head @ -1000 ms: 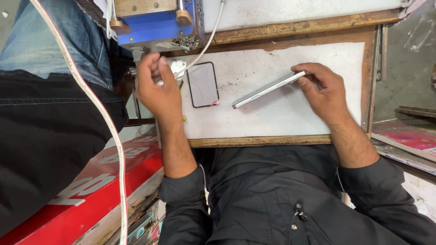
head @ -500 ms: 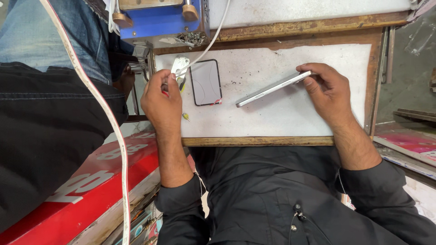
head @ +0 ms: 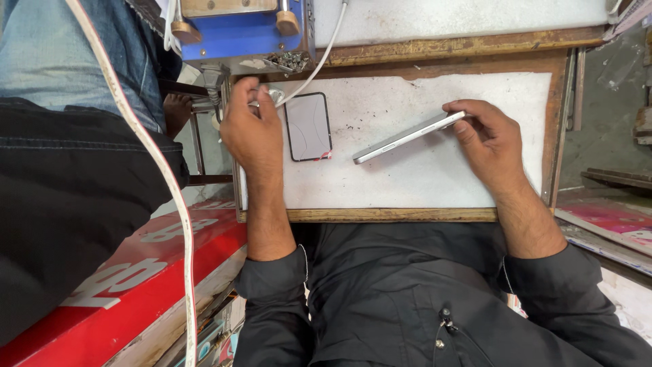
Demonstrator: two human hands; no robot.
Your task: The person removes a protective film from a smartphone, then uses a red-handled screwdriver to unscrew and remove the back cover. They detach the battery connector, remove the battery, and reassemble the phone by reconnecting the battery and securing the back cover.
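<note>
The right hand (head: pixel 492 139) pinched one end of a slim silver phone (head: pixel 407 137), tilted on its edge near the desk's (head: pixel 421 183) middle. The left hand (head: pixel 252 129) curled around a small white part by the far left corner, beside a loose glass screen panel (head: pixel 308 126). Both phone and glass looked light, stiff and fragile, best held by their edges.

Black long-sleeved shirt, cuffs pushed up past the wrists, forearms bare. Left hand (head: pixel 252 132) and right hand (head: pixel 490 139) both bare too, no rings or watch showing.
</note>
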